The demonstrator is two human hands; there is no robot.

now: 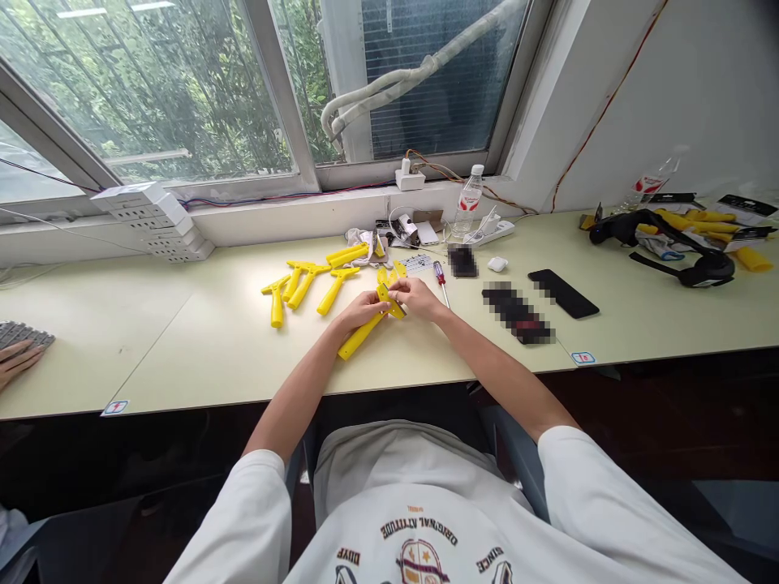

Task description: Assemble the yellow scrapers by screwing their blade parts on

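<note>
Yellow tool (pixel 361 336) is up in both hands, over the near edge of the table (pixel 231 357), handle slanting down toward the person's left. Left hand (pixel 365 309) is closed around it, right where handle meets head. Right hand (pixel 417 298) has its fingertips at the head, by a dark strip along the edge — can't tell whether they pinch the head itself or some small part on it (too small to read).

Step in hand, my read: close finger work at the head end. Next move likely calls for the left to keep the handle steady while the right does the fine bit — square to the head, fingers clear of that dark strip in case it's sharp.

Screwdriver (pixel 440 274) lies just beyond the right hand, not held. Other yellow tools (pixel 308 285) lie to the left, well within reach. White earbud case (pixel 497 264) and black slab (pixel 564 294) sit off to the right. Co-worker's hand (pixel 18 362) at far left, well apart.
</note>
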